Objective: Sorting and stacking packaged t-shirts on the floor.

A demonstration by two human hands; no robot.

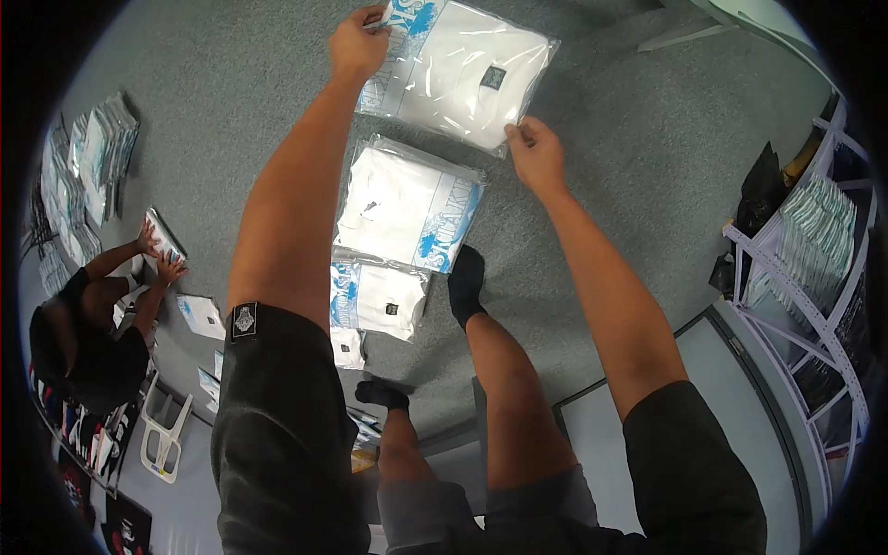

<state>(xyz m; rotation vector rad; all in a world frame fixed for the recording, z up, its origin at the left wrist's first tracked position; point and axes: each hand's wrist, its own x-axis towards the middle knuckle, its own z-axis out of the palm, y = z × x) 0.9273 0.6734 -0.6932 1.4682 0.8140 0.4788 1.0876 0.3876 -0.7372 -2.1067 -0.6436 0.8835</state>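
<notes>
Both my hands hold one clear plastic bag with a folded white shirt (458, 69) over the grey carpet. My left hand (359, 42) pinches its far left corner, by the blue print. My right hand (535, 153) pinches its near right corner. Below it on the carpet lie a second bagged white shirt (407, 205), a third bagged white shirt (377, 301) and a smaller bag (347, 349), in a row toward my feet in black socks.
Another person (92, 333) crouches at the left, both hands on a bagged shirt (162, 239), with stacks of bagged shirts (88, 171) beyond. A white metal rack (814, 268) with stacked bags stands at the right. A white plastic stool (166, 439) is at lower left.
</notes>
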